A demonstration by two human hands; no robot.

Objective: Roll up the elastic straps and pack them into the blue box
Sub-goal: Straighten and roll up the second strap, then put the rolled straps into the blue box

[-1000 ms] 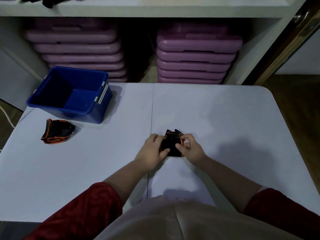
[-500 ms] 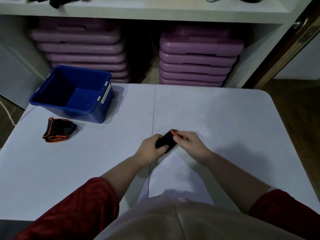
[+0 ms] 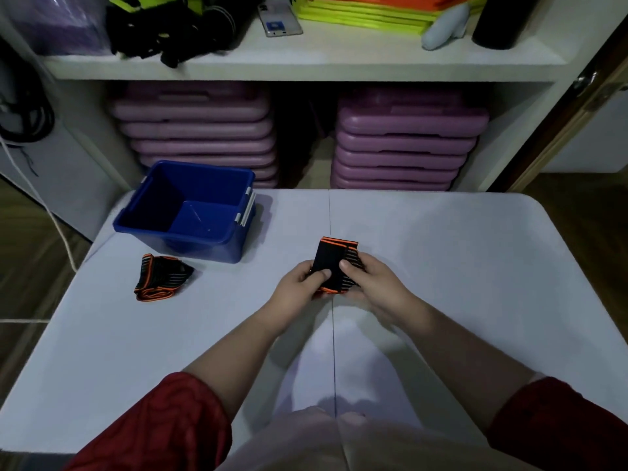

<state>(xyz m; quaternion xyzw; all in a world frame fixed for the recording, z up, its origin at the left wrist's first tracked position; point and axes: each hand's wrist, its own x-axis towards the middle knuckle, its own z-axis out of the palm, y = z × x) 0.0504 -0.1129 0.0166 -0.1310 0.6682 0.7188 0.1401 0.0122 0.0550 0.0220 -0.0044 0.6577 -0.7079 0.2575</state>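
While btwn L-hand, R-hand: rolled strap

Ribbed cloth strap, glossy plastic blue box, smooth matt table.

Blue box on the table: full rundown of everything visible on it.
The blue plastic box is a rectangular open-topped tub with a rolled rim, walls tapering down to a glossy floor, and a white latch clip on its right end. No lid is in view and nothing lies inside. It stands upright near the far left corner of the white folding table, which alone touches it. The loose black-and-orange striped elastic strap lies just in front of it, apart.
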